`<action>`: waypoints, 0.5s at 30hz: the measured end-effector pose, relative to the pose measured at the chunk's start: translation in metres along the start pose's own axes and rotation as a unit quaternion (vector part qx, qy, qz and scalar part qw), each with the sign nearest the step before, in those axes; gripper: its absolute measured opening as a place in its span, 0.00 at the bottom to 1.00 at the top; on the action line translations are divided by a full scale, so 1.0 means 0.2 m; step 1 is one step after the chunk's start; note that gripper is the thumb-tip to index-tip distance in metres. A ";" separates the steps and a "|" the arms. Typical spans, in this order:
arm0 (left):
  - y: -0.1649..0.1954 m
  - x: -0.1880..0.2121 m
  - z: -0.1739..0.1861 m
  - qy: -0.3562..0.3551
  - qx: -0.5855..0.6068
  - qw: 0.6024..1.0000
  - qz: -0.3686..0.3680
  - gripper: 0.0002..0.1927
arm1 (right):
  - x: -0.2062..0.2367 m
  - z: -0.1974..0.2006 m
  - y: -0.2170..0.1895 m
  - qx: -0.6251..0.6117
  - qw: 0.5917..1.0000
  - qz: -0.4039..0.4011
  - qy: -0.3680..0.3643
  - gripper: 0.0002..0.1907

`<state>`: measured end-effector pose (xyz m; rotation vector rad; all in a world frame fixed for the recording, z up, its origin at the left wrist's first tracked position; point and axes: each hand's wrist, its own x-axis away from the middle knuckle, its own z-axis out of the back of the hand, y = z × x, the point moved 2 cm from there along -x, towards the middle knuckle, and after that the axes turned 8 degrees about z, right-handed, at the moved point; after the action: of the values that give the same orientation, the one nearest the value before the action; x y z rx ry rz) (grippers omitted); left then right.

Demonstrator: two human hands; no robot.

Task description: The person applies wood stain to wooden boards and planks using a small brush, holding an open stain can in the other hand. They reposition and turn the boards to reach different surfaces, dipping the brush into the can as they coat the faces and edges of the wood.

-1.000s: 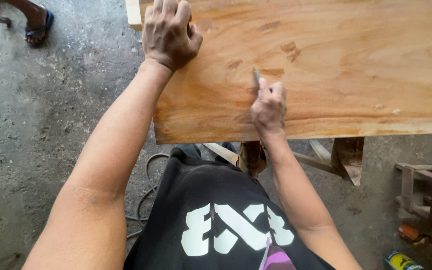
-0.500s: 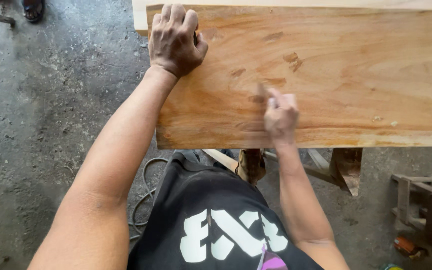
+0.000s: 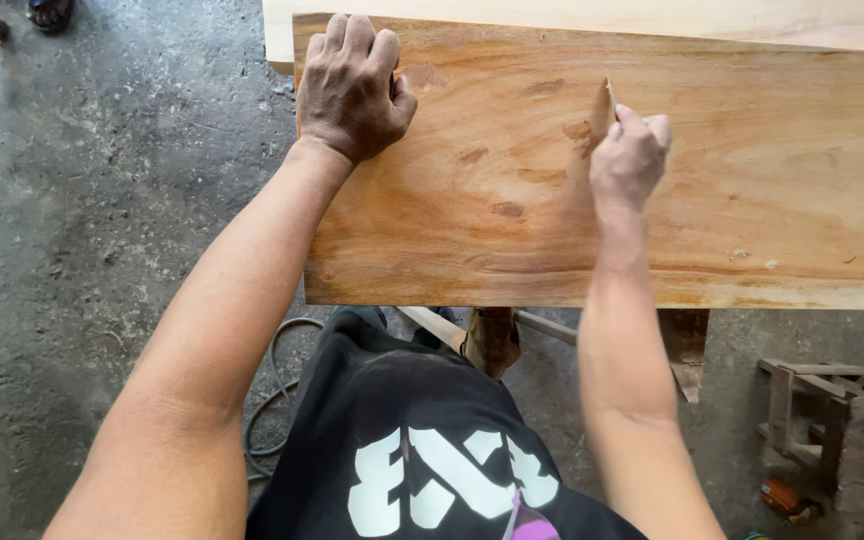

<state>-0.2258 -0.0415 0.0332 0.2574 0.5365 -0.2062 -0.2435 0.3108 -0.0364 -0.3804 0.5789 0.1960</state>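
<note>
A wide brown wooden plank (image 3: pixel 752 180) lies across a support in front of me. My left hand (image 3: pixel 352 85) rests curled on its top left corner, pressing it down. My right hand (image 3: pixel 630 155) is closed around a small thin blade-like tool (image 3: pixel 610 98), whose tip sticks up from my fingers and touches a dark patch on the plank's surface. A paler board (image 3: pixel 592 18) lies just beyond the plank.
Grey concrete floor (image 3: pixel 102 220) spreads to the left. A cable (image 3: pixel 272 400) loops on the floor near my legs. Wooden supports (image 3: pixel 492 340) stand under the plank. A small wooden stool (image 3: pixel 832 410) with oddments sits at the lower right. A sandalled foot (image 3: pixel 50 12) shows top left.
My right hand with the tool has moved up the plank, away from its near edge to the dark patch. My left hand has stayed on the corner.
</note>
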 end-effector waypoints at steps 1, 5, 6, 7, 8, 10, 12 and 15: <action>0.00 0.00 0.00 -0.002 0.002 1.000 0.002 0.12 | 0.00 -0.03 -0.05 -0.002 1.000 0.025 0.017 0.10; 0.00 0.01 0.00 -0.013 0.013 1.000 0.006 0.11 | 0.06 -0.11 -0.25 -0.028 0.999 0.036 -0.021 0.11; 0.01 0.01 0.00 -0.016 0.017 1.000 0.007 0.11 | 0.07 -0.11 -0.26 -0.035 0.998 0.019 -0.051 0.11; 0.00 0.00 0.00 -0.014 0.017 1.000 0.005 0.11 | 0.06 -0.10 -0.24 -0.061 0.996 0.013 -0.067 0.11; 0.01 0.00 0.00 -0.015 0.017 1.000 0.004 0.12 | 0.03 -0.08 -0.21 -0.088 0.993 0.007 -0.080 0.12; 0.00 -0.01 0.00 -0.012 0.012 1.000 0.003 0.13 | -0.03 -0.03 -0.13 -0.094 0.993 -0.027 -0.069 0.11; 0.00 -0.01 0.01 0.009 0.005 1.000 -0.003 0.12 | -0.02 -0.02 -0.13 -0.049 0.994 -0.093 -0.038 0.11; 0.01 0.00 0.01 -0.005 -0.006 1.000 0.002 0.11 | 0.05 -0.07 -0.26 -0.001 0.998 0.002 -0.058 0.13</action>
<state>-0.2249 -0.0403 0.0346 0.2451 0.5275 -0.2008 -0.2274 0.2580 -0.0385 -0.3668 0.4661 0.2214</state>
